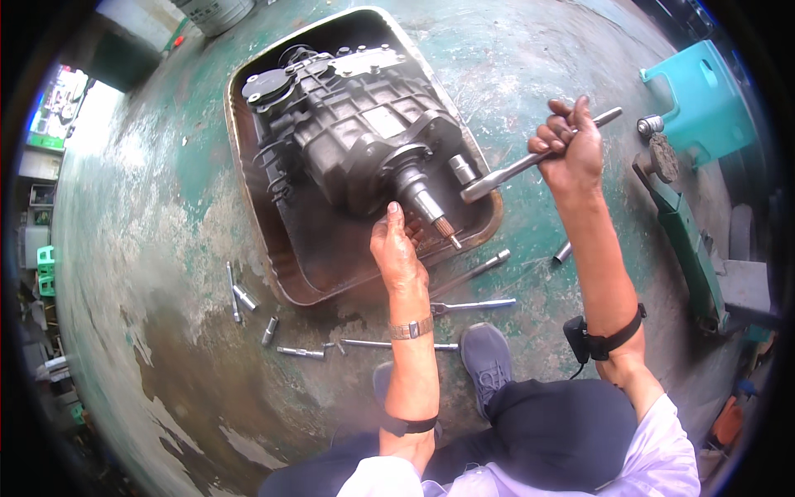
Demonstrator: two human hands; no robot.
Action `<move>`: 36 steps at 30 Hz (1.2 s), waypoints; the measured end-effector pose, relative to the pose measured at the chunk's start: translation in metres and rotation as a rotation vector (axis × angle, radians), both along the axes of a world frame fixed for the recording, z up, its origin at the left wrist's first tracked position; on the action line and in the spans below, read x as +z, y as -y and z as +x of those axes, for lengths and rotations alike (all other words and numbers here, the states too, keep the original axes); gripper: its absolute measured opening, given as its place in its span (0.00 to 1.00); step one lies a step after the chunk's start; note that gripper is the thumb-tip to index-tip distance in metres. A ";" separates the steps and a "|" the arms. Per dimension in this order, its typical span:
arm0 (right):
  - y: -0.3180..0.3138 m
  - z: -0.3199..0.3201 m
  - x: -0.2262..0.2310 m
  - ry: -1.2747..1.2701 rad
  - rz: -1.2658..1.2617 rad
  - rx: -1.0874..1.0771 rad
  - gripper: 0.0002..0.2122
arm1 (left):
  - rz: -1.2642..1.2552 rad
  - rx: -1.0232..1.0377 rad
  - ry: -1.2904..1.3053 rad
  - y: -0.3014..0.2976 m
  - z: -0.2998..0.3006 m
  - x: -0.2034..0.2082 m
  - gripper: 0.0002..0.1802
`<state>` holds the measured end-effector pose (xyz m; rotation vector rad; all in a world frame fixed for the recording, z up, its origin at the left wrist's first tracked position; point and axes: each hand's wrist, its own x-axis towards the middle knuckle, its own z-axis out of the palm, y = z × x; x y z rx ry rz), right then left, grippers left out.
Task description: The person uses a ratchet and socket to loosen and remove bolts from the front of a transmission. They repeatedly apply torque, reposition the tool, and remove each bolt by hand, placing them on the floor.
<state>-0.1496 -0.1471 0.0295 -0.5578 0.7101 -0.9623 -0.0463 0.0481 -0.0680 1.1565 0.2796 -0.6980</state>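
A grey metal gearbox (356,141) lies in a rectangular metal tray (327,291) on the floor, its splined shaft (426,203) pointing toward me. My right hand (573,149) is closed around the bar of a ratchet wrench (517,171), held over the tray's right edge. A socket (462,170) appears at the wrench's head, apart from the shaft. Close beside the shaft's left side is my left hand (400,248), thumb raised and fingers apart, partly hidden; nothing shows in its grasp.
Several loose tools lie on the floor before the tray: an extension bar (472,272), a ratchet handle (476,305), a long bar (397,344) and a socket (270,331). On the right are a turquoise stool (704,99) and a green floor jack (683,240). A bucket (217,12) stands far left.
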 end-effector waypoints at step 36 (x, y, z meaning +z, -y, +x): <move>0.002 0.042 -0.013 -0.080 0.082 -0.019 0.17 | -0.162 -0.164 0.015 0.030 0.006 -0.008 0.18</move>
